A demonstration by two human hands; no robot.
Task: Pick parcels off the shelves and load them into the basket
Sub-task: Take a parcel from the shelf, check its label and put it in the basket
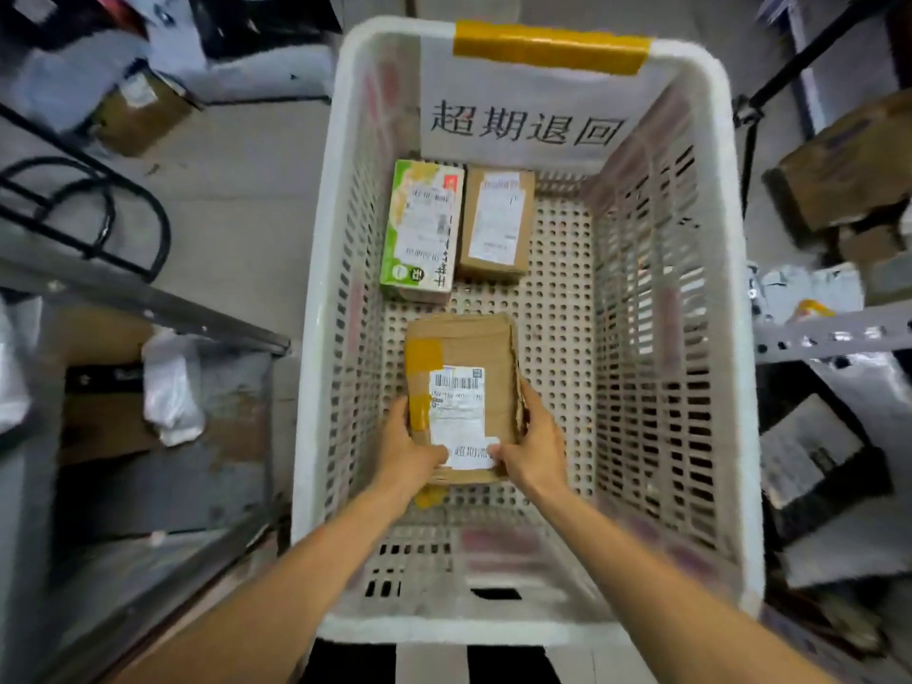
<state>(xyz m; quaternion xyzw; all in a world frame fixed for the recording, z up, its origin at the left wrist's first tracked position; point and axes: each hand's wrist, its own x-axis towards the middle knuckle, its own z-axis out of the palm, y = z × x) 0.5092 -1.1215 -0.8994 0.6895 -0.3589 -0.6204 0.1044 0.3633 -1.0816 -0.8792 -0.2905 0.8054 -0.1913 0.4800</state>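
While the left hand and right hand are gripping the near end of the brown parcel, fingers curled round its edges, it is sitting low inside the white basket, long axis pointing away from the person.

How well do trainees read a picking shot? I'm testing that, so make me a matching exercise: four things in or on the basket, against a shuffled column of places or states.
Things
1. green-and-white box
2. small brown box
3. taped brown parcel
4. paper sign

Places or states
A. gripped by the left hand and right hand
B. lying in the far-left corner of the basket floor
C. hanging on the basket's far wall
D. lying beside the green-and-white box, on its right

Pairs: 1-B, 2-D, 3-A, 4-C
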